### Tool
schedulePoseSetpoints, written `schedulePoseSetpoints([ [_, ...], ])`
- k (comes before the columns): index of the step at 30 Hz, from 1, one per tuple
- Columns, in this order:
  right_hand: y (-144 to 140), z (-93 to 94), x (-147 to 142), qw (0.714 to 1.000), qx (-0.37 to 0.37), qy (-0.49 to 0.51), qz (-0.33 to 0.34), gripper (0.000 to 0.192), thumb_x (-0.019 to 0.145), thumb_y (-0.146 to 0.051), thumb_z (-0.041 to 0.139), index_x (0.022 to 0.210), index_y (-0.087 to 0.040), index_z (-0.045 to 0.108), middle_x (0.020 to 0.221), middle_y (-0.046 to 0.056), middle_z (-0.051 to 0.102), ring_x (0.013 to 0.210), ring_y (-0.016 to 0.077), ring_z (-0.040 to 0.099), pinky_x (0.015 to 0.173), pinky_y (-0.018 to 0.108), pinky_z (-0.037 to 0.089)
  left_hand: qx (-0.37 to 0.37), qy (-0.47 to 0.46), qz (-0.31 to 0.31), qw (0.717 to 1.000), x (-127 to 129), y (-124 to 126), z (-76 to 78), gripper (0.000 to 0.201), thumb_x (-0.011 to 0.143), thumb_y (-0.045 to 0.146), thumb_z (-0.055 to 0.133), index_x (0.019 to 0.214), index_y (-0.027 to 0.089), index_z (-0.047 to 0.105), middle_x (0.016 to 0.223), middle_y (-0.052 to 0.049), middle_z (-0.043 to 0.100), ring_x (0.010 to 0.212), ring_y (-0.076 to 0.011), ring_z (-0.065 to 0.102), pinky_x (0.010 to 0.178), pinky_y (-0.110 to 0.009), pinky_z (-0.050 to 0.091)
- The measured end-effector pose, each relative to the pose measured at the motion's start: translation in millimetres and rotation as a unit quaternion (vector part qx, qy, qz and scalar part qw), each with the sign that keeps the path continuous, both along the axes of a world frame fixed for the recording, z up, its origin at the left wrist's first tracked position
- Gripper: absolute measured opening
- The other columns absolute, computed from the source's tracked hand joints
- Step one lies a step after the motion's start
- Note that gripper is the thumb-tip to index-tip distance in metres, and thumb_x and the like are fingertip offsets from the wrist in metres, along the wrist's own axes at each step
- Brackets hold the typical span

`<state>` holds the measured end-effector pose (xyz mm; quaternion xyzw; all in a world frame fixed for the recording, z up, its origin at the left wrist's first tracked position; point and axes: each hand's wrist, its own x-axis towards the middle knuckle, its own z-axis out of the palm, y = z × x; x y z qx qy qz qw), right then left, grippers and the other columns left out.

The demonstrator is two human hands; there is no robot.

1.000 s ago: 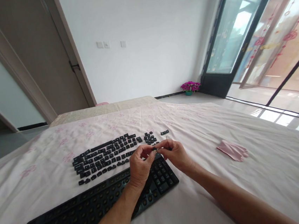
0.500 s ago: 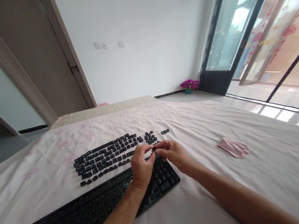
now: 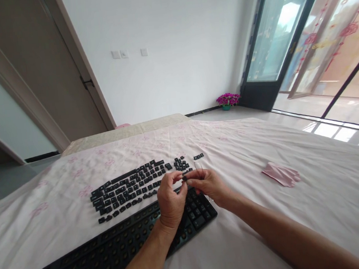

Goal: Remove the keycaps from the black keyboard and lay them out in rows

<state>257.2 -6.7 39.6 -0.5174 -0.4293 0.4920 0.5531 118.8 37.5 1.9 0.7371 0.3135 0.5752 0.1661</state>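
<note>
My left hand (image 3: 172,200) is above the keyboard (image 3: 120,246), its thumb and forefinger pinched on a small black keycap (image 3: 184,178). From the other side, the fingertips of my right hand (image 3: 207,185) meet the same keycap. A thin wire loop (image 3: 199,165) sticks up from my right hand and looks like part of a wire keycap puller; its rest is hidden by the hand. Most of the keyboard has bare key sockets, while the number pad (image 3: 197,211) at its right end carries keys. Behind it, loose black keycaps (image 3: 126,190) lie in rows.
More keycaps (image 3: 180,164) sit in a small cluster, with several others (image 3: 198,156) farther right. A folded pink cloth (image 3: 281,174) lies to the right on the wrinkled pale sheet (image 3: 246,238). Beyond stand a wall, a door (image 3: 29,64) and a flowerpot (image 3: 228,101).
The view has shifted very slightly. Both hands stay together at the keycap, which appears turned a little between the fingertips.
</note>
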Motion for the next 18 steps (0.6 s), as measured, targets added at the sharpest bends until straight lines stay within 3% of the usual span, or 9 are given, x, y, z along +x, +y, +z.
schedulePoseSetpoints([
  [10,-3.2,-2.9,1.5,1.0,-0.007,-0.001,0.01,0.029,0.061,-0.032,0.08,0.085,-0.016,0.077,0.072,0.001,0.07,0.047,0.0042,0.044,0.045,0.019,0.033,0.058,0.026,0.009,0.998,-3.2,-1.8,-1.3,0.023,0.083,0.012,0.061,0.105,0.021,0.059,0.093,-0.004,0.066,0.089,-0.0182,0.064,0.084,-0.034,0.053],
  [18,-2.9,-7.8,2.5,1.0,-0.002,-0.006,0.018,0.027,0.063,-0.033,0.079,0.085,-0.018,0.078,0.07,0.0,0.068,0.048,0.0055,0.044,0.045,0.02,0.034,0.058,0.032,0.006,0.998,-3.1,-2.6,-1.0,0.023,0.085,0.014,0.061,0.107,0.022,0.058,0.091,-0.004,0.065,0.088,-0.0184,0.064,0.084,-0.034,0.053],
])
